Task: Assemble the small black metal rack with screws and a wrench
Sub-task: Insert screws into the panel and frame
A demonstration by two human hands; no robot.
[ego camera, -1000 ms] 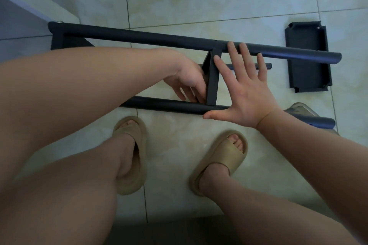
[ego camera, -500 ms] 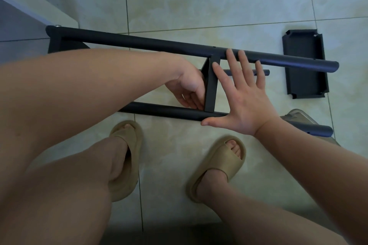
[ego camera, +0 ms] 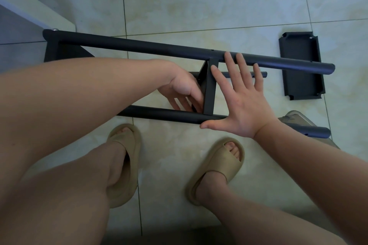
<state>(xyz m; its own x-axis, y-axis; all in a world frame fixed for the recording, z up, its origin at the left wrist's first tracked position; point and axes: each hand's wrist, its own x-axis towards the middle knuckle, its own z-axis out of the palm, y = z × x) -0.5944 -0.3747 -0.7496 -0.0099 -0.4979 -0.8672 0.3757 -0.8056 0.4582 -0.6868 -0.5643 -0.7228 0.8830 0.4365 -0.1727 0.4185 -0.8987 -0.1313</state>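
Black metal rack (ego camera: pixel 159 48) lies on floor tiles (ego camera: pixel 179 12). Right hand (ego camera: pixel 243 105) fingers spread flat against its crossbar (ego camera: pixel 211 85). Left hand (ego camera: pixel 179 87) fingers touch the crossbar's opposite side, their grip unclear.

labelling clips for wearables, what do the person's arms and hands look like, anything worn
The left forearm and right forearm are bare, no sleeves in view. The left hand and right hand have no gloves, and no ring, watch or bracelet shows on the parts visible.
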